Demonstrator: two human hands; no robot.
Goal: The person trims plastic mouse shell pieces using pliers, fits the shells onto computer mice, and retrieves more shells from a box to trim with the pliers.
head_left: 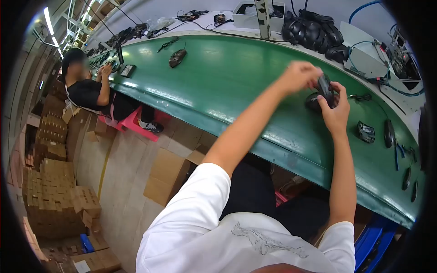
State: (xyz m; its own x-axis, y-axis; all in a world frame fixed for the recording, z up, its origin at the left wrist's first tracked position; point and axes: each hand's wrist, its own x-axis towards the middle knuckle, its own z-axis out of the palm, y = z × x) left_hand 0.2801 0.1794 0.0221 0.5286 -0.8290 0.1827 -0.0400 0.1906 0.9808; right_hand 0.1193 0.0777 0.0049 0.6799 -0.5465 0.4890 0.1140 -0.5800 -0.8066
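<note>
My right hand is wrapped round a black computer mouse, holding it tilted up over the green belt. A second dark rounded piece shows just below it, beside the thumb; whether it is joined to the mouse I cannot tell. My left hand is at the top end of the mouse, fingers curled together in a pinch and slightly blurred. What sits between those fingertips is hidden.
Right of my hands lie an open mouse shell, a dark mouse and blue-handled pliers. Black mouse parts are heaped on the back ledge. Another mouse lies farther left, and a co-worker sits beyond it.
</note>
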